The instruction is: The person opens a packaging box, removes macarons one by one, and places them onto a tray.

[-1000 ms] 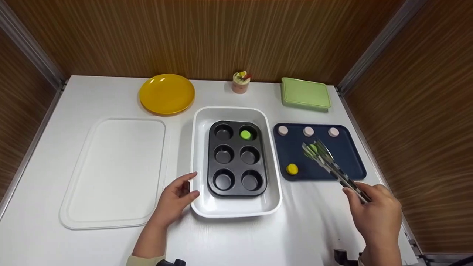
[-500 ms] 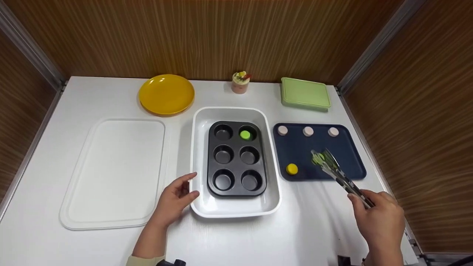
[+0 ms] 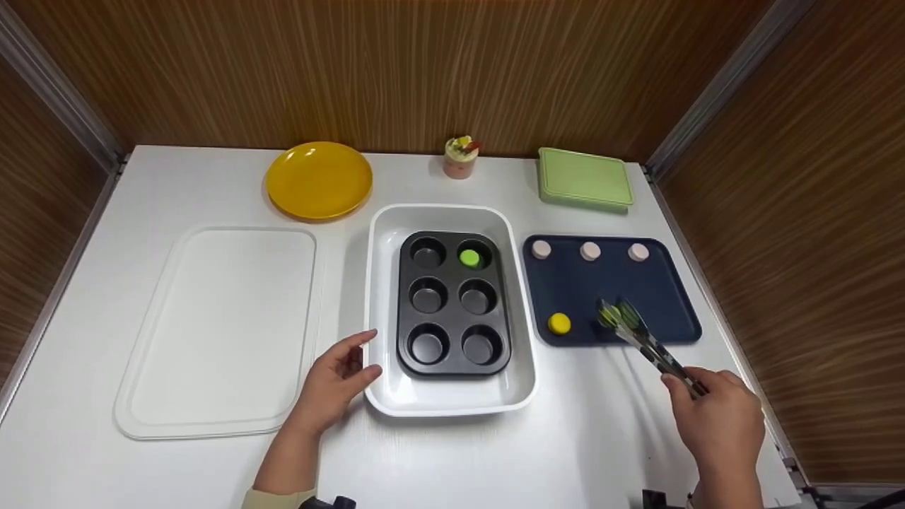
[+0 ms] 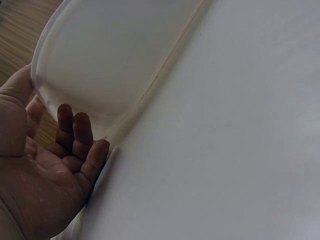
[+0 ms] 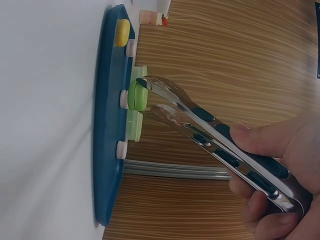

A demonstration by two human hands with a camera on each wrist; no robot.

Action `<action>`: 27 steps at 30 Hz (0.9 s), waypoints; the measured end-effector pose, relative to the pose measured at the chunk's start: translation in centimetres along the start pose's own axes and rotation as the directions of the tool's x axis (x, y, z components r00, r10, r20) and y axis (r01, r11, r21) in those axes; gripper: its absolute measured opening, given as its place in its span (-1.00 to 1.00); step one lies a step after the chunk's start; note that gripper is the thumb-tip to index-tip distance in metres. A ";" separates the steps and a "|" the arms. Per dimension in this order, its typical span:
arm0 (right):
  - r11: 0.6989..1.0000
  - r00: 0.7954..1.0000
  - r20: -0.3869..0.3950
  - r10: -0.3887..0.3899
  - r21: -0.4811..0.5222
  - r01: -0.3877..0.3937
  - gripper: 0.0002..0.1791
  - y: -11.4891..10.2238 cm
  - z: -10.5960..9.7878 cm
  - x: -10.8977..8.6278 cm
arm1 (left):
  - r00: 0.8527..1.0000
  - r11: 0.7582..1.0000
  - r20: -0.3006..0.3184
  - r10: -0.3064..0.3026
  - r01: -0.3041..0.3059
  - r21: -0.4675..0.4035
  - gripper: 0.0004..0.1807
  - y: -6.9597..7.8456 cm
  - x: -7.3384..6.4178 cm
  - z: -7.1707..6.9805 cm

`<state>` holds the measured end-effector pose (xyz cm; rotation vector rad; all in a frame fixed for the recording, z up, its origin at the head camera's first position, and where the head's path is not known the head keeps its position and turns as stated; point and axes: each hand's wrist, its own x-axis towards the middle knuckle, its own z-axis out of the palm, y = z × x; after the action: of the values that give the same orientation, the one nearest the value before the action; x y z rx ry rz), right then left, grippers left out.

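Observation:
My right hand grips metal tongs with dark inserts. Between their tips is a green macaron, held above the front part of the dark blue tray. On that tray sit a yellow macaron at the front left and several pale pink macarons along the back. My left hand rests at the left rim of a white basin, thumb and index finger spread over the edge, other fingers loosely bent outside. Inside the basin lies a black muffin tin, with another green macaron in its back right cup.
A white lid-like board lies left of the basin. Behind stand a yellow plate, a small dessert cup and a green lidded box. Wooden panels border the white table at the back and sides.
The tongs with the green macaron have shifted toward the front and slightly right over the blue tray, away from the pink ones. My left hand stays in place.

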<state>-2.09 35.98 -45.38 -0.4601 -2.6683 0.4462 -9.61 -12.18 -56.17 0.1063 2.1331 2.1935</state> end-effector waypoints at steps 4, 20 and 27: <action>0.999 0.997 0.061 0.036 -0.017 -0.035 -0.66 0.3 0.3 0.1 | 1.000 1.000 -0.003 0.001 -0.001 -0.003 -0.43 0.0 0.0 0.0; 0.997 0.991 0.112 0.068 -0.036 -0.064 -0.65 0.9 0.9 0.3 | 1.000 1.000 0.009 0.007 -0.007 -0.002 -0.43 0.1 -0.1 -0.1; 0.997 0.992 0.101 0.079 -0.024 -0.077 -0.61 0.8 0.5 0.4 | 1.000 1.000 0.004 0.017 -0.017 -0.002 -0.43 0.1 0.0 0.0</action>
<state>-2.46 36.73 -45.93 -0.5634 -2.7629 0.4780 -9.57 -12.20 -56.08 0.1295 2.1357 2.2032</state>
